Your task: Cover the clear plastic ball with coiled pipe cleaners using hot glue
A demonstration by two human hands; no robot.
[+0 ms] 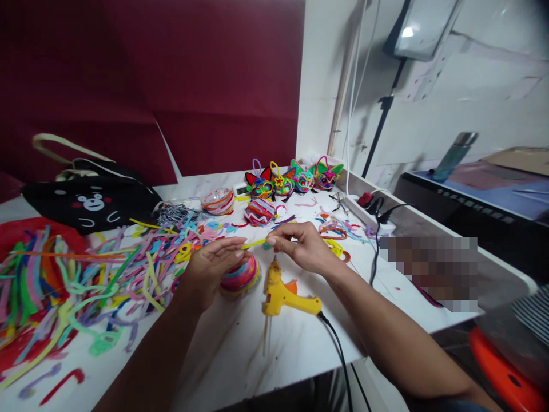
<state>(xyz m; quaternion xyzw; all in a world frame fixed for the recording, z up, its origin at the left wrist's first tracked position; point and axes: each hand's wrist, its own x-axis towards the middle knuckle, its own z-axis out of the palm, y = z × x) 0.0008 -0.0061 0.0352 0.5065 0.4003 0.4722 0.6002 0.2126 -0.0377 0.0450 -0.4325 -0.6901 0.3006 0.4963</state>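
Observation:
Between my hands runs a short yellow pipe cleaner (254, 245). Its left end is pinched by the fingers of my left hand (208, 266), and my right hand (303, 246) grips the other end with thumb and forefinger. Below my left hand, partly covered by it, is a ball wrapped in pink, red and blue bands (243, 278). A yellow hot glue gun (274, 294) lies just under my right hand, its nozzle pointing away and a clear glue stick sticking out of its back.
Loose coloured pipe cleaners (115, 274) pile up on the left, before a black bag (92, 200). Finished animal heads (285, 182) line the back, near two wrapped balls (260, 212). The glue gun's cord (338, 343) hangs over the front edge. A water bottle (455, 155) stands at right.

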